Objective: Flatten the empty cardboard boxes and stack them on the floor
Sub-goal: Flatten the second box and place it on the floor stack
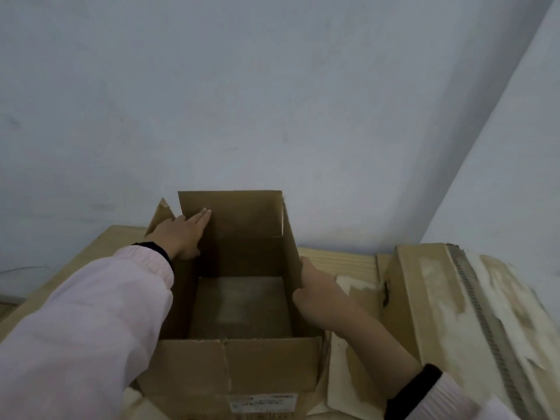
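Observation:
An open brown cardboard box (242, 353) stands upright in the middle, its flaps up and its inside empty. My left hand (181, 234) lies flat with fingers stretched out against the far-left inner corner, at the raised rear flap. My right hand (315, 289) presses on the outside of the right wall, fingers curled at its edge. A white label shows on the near wall at the bottom of the view.
The box rests on a light wooden surface (103, 250) set against a pale wall corner. To the right lies torn, flattened cardboard (430, 298) with peeled paper and a strip of ridged tape. Bare floor shows at the far left.

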